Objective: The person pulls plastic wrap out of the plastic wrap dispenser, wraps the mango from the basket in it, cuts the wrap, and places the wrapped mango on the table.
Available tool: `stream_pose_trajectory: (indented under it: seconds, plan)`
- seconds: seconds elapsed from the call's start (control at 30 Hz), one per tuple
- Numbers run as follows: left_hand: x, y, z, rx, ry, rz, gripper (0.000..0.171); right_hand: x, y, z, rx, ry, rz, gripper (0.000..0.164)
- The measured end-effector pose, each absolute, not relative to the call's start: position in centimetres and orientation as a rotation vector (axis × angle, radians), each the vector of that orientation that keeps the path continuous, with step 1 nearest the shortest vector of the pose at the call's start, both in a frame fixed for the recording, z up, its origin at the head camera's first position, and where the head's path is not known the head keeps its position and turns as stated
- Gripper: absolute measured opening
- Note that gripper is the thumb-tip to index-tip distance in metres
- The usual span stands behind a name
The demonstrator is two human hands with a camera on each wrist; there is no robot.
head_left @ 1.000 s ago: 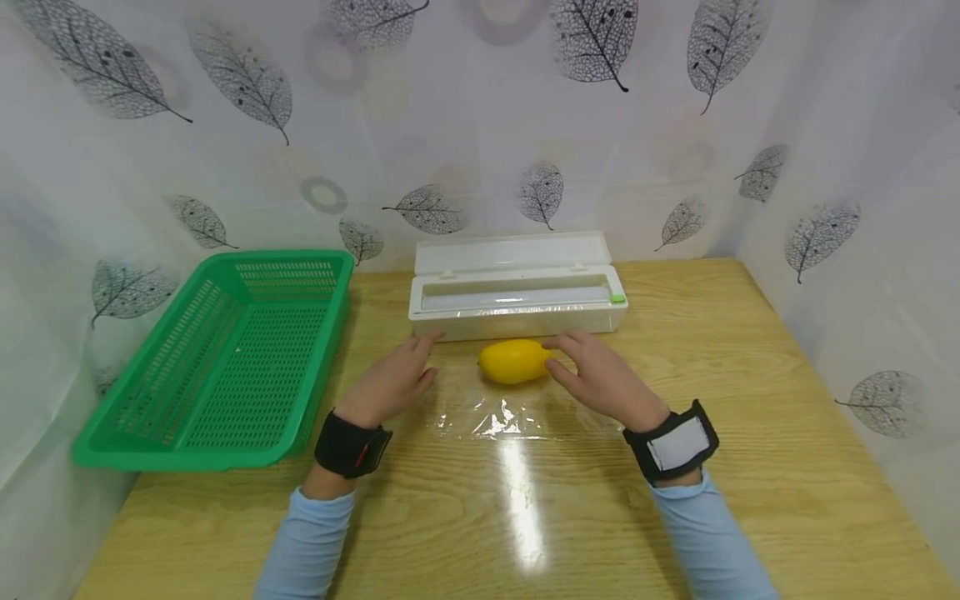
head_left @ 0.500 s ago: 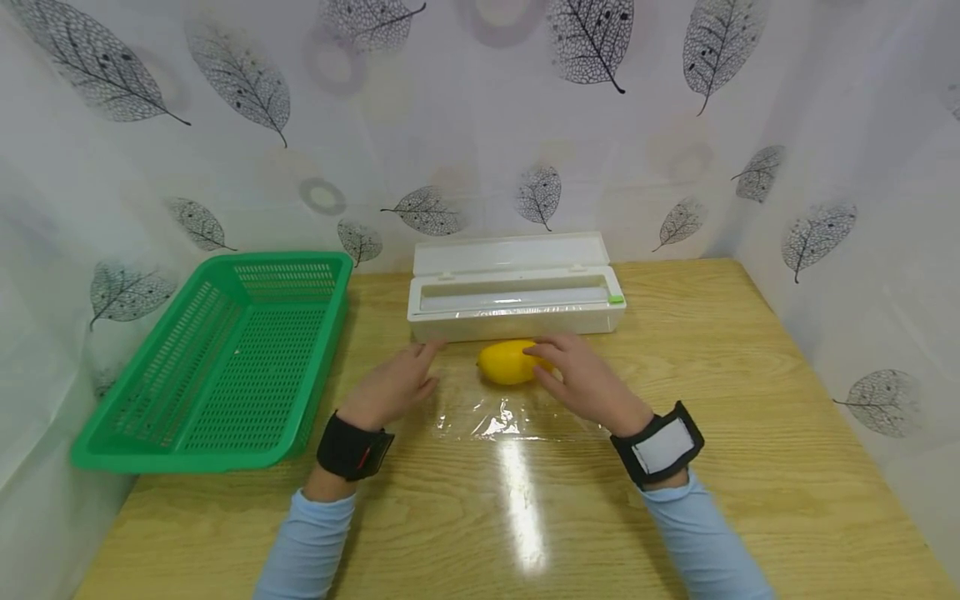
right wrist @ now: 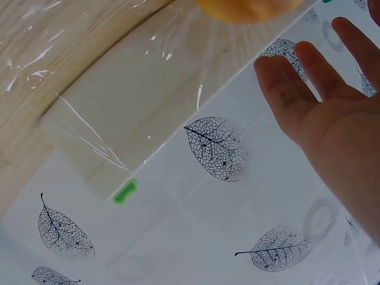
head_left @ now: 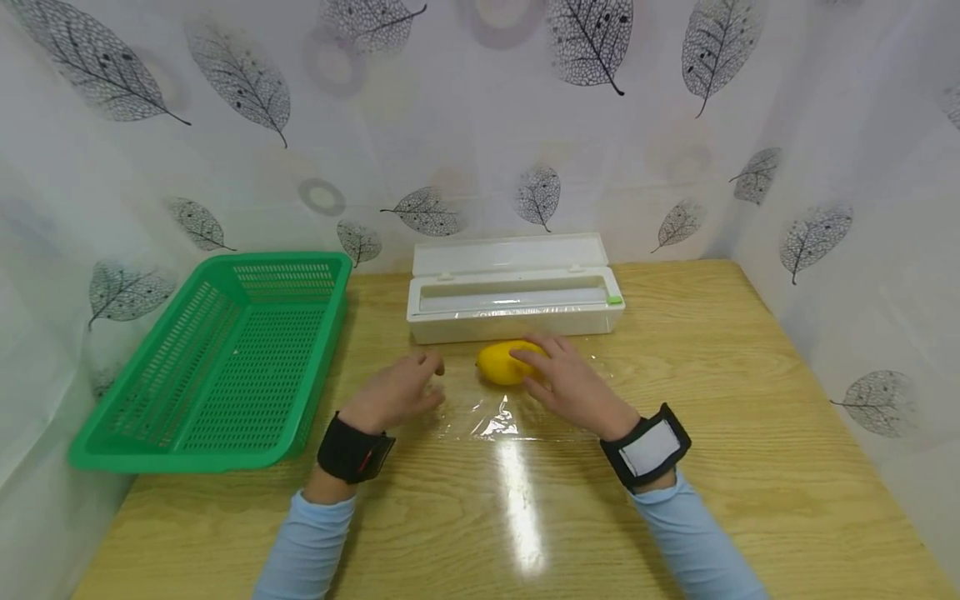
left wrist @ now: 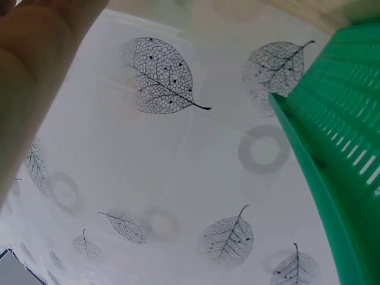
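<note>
Near the box's front edge (head_left: 517, 324) — yellow fruit (head_left: 496, 365) between hands (head_left: 393, 393) (head_left: 579, 388), gap at left.

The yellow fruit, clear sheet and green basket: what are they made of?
Yellow fruit: smooth, satiny; real or plastic, unclear. Clear sheet: probably glossy plastic film, see-through with glinting creases. Green basket: likely moulded plastic, shiny, with regular slots.

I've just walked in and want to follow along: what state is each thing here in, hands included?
Yellow fruit: lying on its side on the film
Clear film: spread on the table, wrinkled
White box: open, lid raised
Green basket: upright, open-topped
Left hand: fingers bent, no grip visible
Right hand: fingers spread over the fruit, contact unclear
</note>
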State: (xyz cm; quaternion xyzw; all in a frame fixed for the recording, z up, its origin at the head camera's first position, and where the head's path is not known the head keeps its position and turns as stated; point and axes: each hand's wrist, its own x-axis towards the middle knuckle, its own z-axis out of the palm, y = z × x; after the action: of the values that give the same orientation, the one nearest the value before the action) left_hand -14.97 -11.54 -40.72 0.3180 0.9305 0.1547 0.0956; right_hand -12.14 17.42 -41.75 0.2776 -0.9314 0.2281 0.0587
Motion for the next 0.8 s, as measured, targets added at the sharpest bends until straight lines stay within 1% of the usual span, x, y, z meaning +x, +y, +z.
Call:
stream_pose_trajectory:
  seconds: [0.3,0.5,0.8]
  plan:
    - [-14.6,-11.5,-40.9,1.011,2.762,0.437,0.031,-12.1,17.2,-42.1,0.838,-2.837,0.724,0.037]
    - [-14.2,-11.1,-40.8,1.144,2.8,0.436,0.029,-12.1,17.1,-42.3,0.859,-2.821,0.734,0.034]
    - [-13.6,-10.5,-40.8,1.141,2.804,0.381,0.027,-12.2,16.8,-42.8,0.848,-2.811,0.675,0.042]
